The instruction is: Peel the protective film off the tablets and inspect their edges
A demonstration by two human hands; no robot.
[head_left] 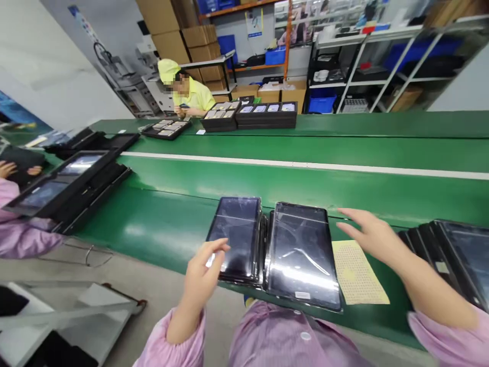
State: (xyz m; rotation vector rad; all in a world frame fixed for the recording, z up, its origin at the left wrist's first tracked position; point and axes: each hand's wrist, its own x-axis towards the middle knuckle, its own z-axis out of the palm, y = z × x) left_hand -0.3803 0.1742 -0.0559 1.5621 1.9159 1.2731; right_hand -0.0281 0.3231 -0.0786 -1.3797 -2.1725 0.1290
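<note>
Two stacks of dark, glossy tablet screens lie side by side before me on the green bench. Over the lower left part of the left screen stack [239, 229] is my left hand [206, 265], fingers a little bent and apart, with nothing visible in it. The right screen stack [300, 244] has a clear film on top and a small white label near its lower edge. My right hand [370, 232] hovers to the right of that stack, thumb and fingers spread, holding nothing. Beneath it lies a yellow sheet of small printed stickers [359, 275], partly beside the right stack.
More dark screens [454, 255] are stacked at the far right. Black trays with screens [72, 178] stand at the left, by another person's pink sleeve [26, 237]. Across the green bench [171, 219], a person in yellow [194, 94] sits behind loaded black trays [267, 117].
</note>
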